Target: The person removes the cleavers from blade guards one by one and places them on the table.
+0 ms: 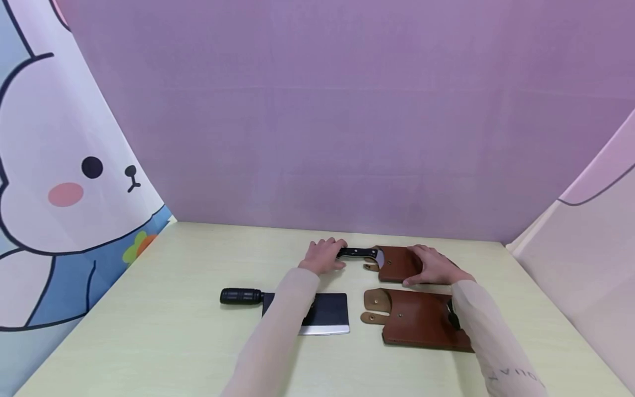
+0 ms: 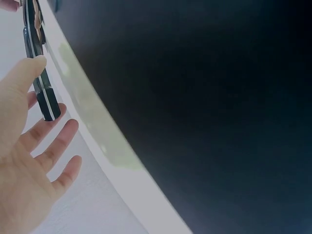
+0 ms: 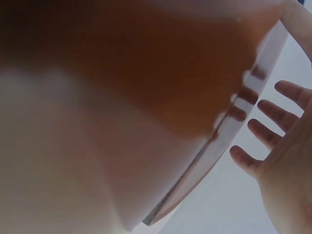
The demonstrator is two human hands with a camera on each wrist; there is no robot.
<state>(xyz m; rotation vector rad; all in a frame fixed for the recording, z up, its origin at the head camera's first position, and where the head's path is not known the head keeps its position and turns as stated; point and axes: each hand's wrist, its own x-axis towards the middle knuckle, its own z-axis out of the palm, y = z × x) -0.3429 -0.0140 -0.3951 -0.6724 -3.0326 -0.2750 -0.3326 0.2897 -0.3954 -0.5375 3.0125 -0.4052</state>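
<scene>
A knife with a black riveted handle (image 1: 358,252) lies at the back, its blade mostly inside a brown leather sheath (image 1: 394,263). My left hand (image 1: 321,257) is at the handle's free end; in the left wrist view the handle (image 2: 46,100) runs between the thumb and loosely spread fingers. Over that sheath is my right hand (image 1: 436,267), fingers apart and thumb toward the near edge; the right wrist view shows them fairly straight. Beneath my left forearm lies a cleaver with a dark blade (image 1: 329,311) and black ribbed handle (image 1: 241,296).
A second brown sheath (image 1: 421,320), with its tan flap and strap to the left, lies partly under my right forearm. Everything rests on a pale table (image 1: 163,331). A purple backdrop (image 1: 317,121) rises behind it, and a cartoon-printed sheet (image 1: 44,138) hangs at the left.
</scene>
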